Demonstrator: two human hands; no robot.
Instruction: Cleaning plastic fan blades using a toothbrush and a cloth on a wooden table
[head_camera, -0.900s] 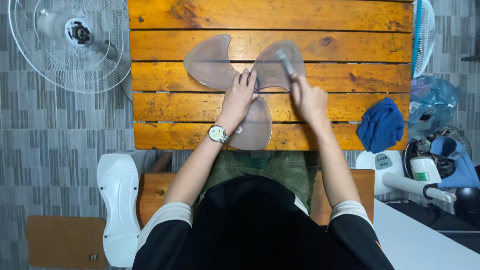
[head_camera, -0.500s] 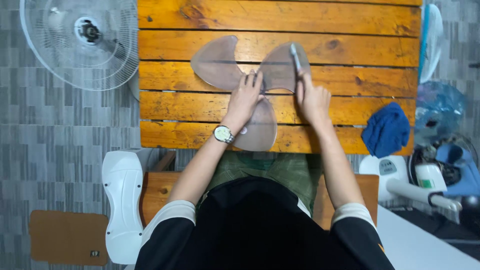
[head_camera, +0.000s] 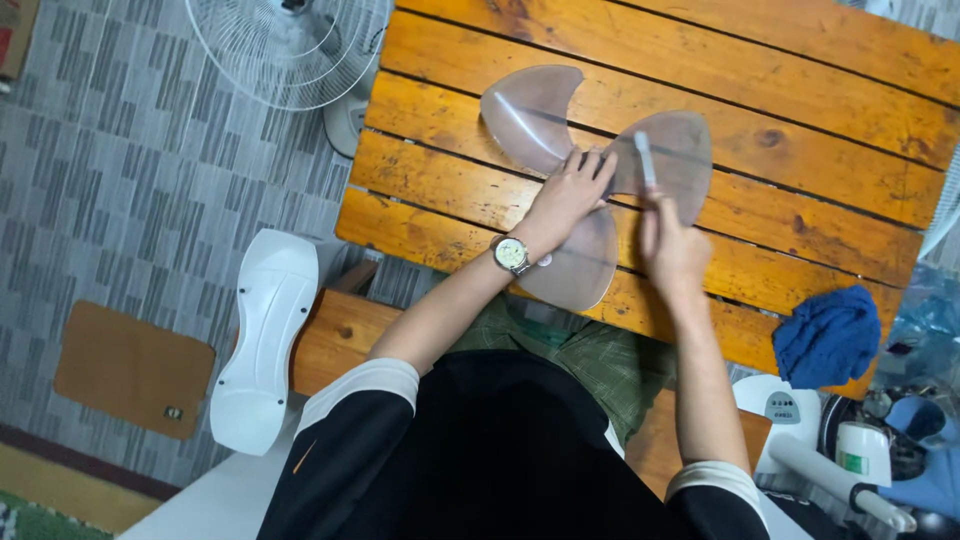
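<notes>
A translucent three-bladed fan blade (head_camera: 530, 115) lies flat on the orange wooden slat table (head_camera: 800, 190). My left hand (head_camera: 568, 195), with a wristwatch (head_camera: 511, 253) on its wrist, presses down on the blade's hub with fingers spread. My right hand (head_camera: 670, 240) grips a thin whitish stick-like tool (head_camera: 645, 158) and holds its tip against the right blade. The hub itself is hidden under my left hand.
A blue cloth (head_camera: 828, 336) lies at the table's near right corner. A white wire fan guard (head_camera: 290, 45) stands on the tiled floor at the top left. A white fan base panel (head_camera: 262, 340) leans by my bench. Fan parts (head_camera: 850, 450) sit at the lower right.
The view has tilted and shifted, so the table now sits skewed to the right. Both hands stay on the fan blade, the right one still holding the tool.
</notes>
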